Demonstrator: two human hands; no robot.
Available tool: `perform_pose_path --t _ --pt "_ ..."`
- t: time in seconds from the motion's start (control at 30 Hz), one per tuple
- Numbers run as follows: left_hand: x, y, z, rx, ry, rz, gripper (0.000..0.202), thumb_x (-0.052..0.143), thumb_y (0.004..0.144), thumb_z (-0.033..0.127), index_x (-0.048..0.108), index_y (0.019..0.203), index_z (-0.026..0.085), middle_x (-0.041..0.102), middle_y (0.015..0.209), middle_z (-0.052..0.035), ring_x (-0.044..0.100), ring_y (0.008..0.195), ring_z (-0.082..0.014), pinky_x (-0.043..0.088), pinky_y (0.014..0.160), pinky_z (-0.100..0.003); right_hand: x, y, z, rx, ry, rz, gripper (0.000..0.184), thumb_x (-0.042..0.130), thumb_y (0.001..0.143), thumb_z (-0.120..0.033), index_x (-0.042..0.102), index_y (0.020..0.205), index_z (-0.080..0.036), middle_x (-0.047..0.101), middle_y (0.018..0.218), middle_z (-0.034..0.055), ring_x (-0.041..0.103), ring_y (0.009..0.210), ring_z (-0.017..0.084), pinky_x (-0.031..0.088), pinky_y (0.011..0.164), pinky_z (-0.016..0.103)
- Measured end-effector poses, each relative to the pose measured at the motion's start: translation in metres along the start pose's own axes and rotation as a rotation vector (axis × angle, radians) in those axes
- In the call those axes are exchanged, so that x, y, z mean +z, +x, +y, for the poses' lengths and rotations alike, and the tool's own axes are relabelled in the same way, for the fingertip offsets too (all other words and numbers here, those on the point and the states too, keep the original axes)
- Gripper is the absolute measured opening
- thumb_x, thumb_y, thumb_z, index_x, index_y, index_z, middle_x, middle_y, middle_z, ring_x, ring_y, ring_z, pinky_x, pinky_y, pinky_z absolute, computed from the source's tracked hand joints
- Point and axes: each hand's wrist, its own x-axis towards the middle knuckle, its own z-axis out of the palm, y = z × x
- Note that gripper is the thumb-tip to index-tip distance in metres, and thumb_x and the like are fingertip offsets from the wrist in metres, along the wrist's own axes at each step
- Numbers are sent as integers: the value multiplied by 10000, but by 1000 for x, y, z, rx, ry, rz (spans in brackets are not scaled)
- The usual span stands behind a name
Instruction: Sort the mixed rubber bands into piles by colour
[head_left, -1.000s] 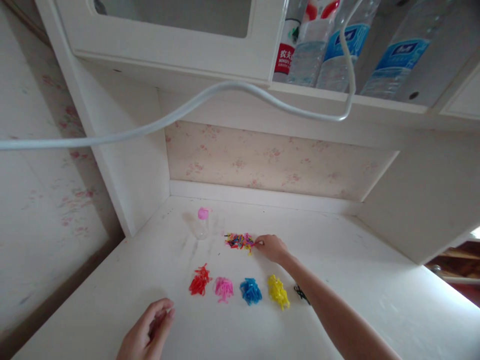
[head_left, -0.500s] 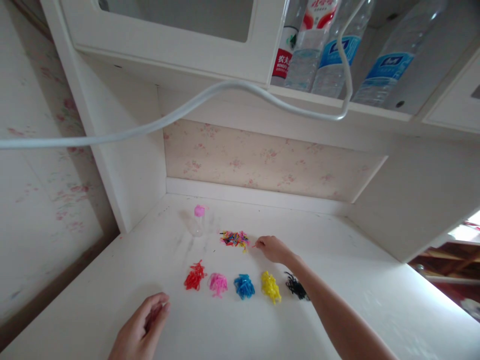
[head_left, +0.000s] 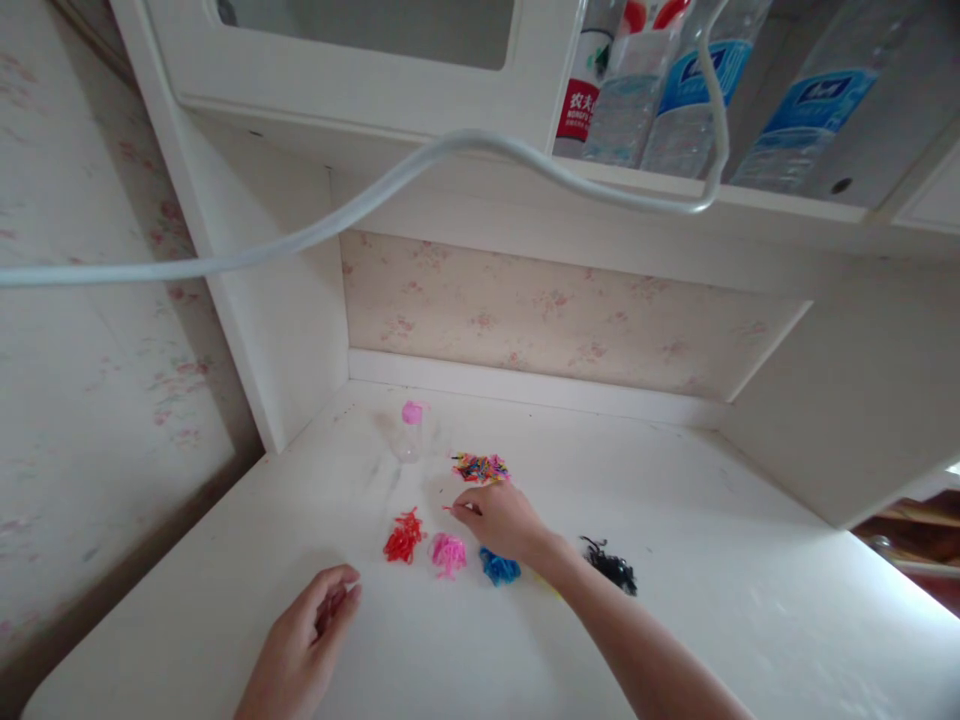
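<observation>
My right hand [head_left: 499,518] pinches a small red rubber band [head_left: 448,508] between thumb and fingertips. It is above and to the right of the red pile [head_left: 404,537]. Behind it lies a mixed heap of coloured bands [head_left: 480,466]. A pink pile [head_left: 448,554] and a blue pile [head_left: 500,567] sit below the hand; the forearm covers nearly all of the yellow pile [head_left: 550,583]. To the right is a black pile [head_left: 611,568]. My left hand [head_left: 319,620] rests at the front left, loosely curled, a small gap between thumb and fingers, nothing visible in it.
A small clear bottle with a pink cap [head_left: 412,430] stands at the back left of the white tabletop [head_left: 420,660]. A white cable [head_left: 457,145] crosses in front of the cabinet. Several plastic bottles [head_left: 690,110] fill the open shelf above.
My right hand has moved left and nearer with the red band, from beside the mixed heap toward the red pile. The forearm now covers the yellow pile. The camera view has shifted slightly.
</observation>
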Motion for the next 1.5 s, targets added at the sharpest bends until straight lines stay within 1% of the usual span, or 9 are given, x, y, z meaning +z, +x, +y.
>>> perform_pose_path --t 0.17,0.43,0.57,0.73,0.93,1.1,1.27,1.37,1.5 --pt "-1 0 0 1 1 -30 340 491 798 518 588 919 215 677 786 -26 659 780 -200 535 710 -255 19 15 -30 1 -67 -13 385 361 902 -366 719 868 -228 719 882 65 648 825 194 420 689 255" --pt "-2 -1 -6 -29 -24 -50 351 503 792 519 578 943 211 679 874 -40 654 829 -194 525 741 -243 37 37 -42 35 -148 -42 375 378 875 -358 718 861 -202 711 874 104 655 801 220 452 667 298" --pt "-3 -1 -8 -34 -33 -56 347 517 786 513 589 943 212 679 837 -28 650 839 -195 523 744 -236 36 39 -42 36 -149 -44 318 426 842 -326 718 826 -204 714 857 90 653 777 203 438 652 269" --pt "-4 -1 -8 -46 -50 -71 339 519 787 508 605 926 212 667 756 -11 646 801 -193 518 707 -227 21 28 -29 56 -111 25 316 397 853 -258 706 812 -207 711 828 73 637 748 181 385 616 237" --pt "-6 12 2 -32 27 -151 328 477 820 488 594 943 207 661 767 -5 619 697 -167 492 646 -236 5 -24 -4 102 51 139 371 357 893 -298 685 748 -202 650 652 0 529 573 100 297 512 192" --pt "-5 56 28 134 253 -279 326 389 874 433 582 1024 218 651 837 -6 612 741 -154 465 694 -242 19 -89 13 152 601 220 402 387 886 -398 659 689 -178 488 505 -45 363 455 76 218 434 202" --pt "14 115 31 293 611 -204 309 381 872 276 548 1128 225 534 1116 -63 594 893 -173 426 813 -282 47 -144 38 382 793 354 389 489 826 -492 699 786 -166 616 653 0 515 595 132 372 521 196" --pt "26 136 24 297 702 -245 321 389 856 219 570 1120 245 491 1073 -57 593 825 -160 421 794 -288 58 -167 51 491 864 430 403 533 784 -519 719 853 -168 677 766 33 593 723 187 451 610 198" --pt "33 141 18 304 677 -291 239 406 863 273 607 991 248 484 1016 -27 578 771 -131 420 774 -262 61 -177 56 541 902 464 423 559 749 -540 732 863 -171 690 748 47 618 745 210 480 628 193"
